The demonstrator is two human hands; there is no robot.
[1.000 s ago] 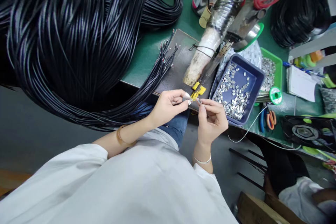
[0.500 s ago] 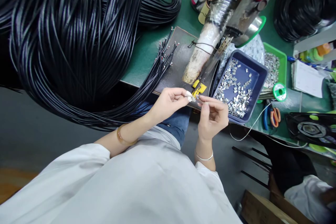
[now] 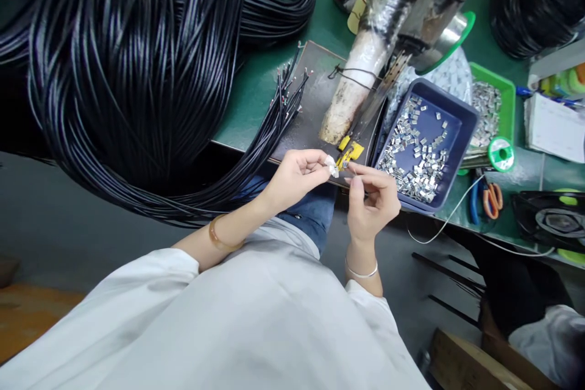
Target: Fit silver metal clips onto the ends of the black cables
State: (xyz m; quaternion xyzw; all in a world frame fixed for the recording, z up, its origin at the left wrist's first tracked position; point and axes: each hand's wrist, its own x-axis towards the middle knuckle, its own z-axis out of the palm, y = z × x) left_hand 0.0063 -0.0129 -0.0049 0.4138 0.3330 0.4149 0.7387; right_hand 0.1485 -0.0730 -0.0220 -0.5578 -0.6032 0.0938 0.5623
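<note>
My left hand (image 3: 302,175) is closed in a pinch, with white wrapping on its fingertips (image 3: 331,166); what lies between them is too small to make out. My right hand (image 3: 373,200) is also pinched, and a tiny silvery metal connector (image 3: 346,165) shows at its index fingertip. Both sets of fingertips face each other, a small gap apart, just in front of a yellow fixture (image 3: 353,151) under a tapered, stained white tube (image 3: 343,106). Beside the right hand stands a dark blue tray (image 3: 457,128) of small metal connectors (image 3: 423,164).
Thick bundles of black cable (image 3: 137,73) cover the left side, stripped ends (image 3: 292,94) lying on a dark board (image 3: 315,67). A green tray (image 3: 507,94), a solder spool (image 3: 501,154), orange-and-blue pliers (image 3: 491,200) and a black fan (image 3: 551,219) are at right. Another person (image 3: 543,329) sits lower right.
My fingertips have parted slightly, and the small metal piece shows more clearly at the right index finger. The whole view has shifted a little, so the trays appear farther right.
</note>
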